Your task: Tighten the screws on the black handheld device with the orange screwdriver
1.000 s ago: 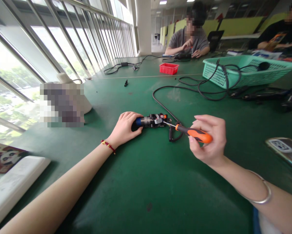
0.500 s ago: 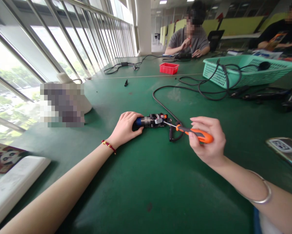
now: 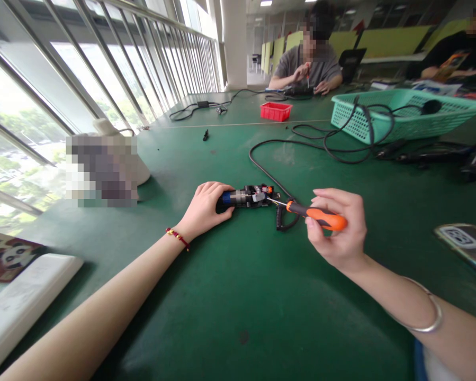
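A small opened device (image 3: 249, 197) with a blue and silver barrel and exposed parts lies on the green table (image 3: 238, 296); a black cable (image 3: 265, 172) runs from it. My left hand (image 3: 204, 209) is closed over its left end, pressing it to the table. My right hand (image 3: 339, 230) is wrapped round the orange handle of a screwdriver (image 3: 316, 215). The screwdriver's thin tip rests on the device's right end.
A teal basket (image 3: 404, 116) with cables stands at the back right, a red tray (image 3: 275, 111) farther back. Dark tools (image 3: 432, 157) lie at right, a phone (image 3: 464, 246) near the right edge. White box (image 3: 19, 301) at front left. Two persons sit at the far end.
My right hand's fingers have shifted round the screwdriver handle, as in turning it. The left hand and the device have stayed put.
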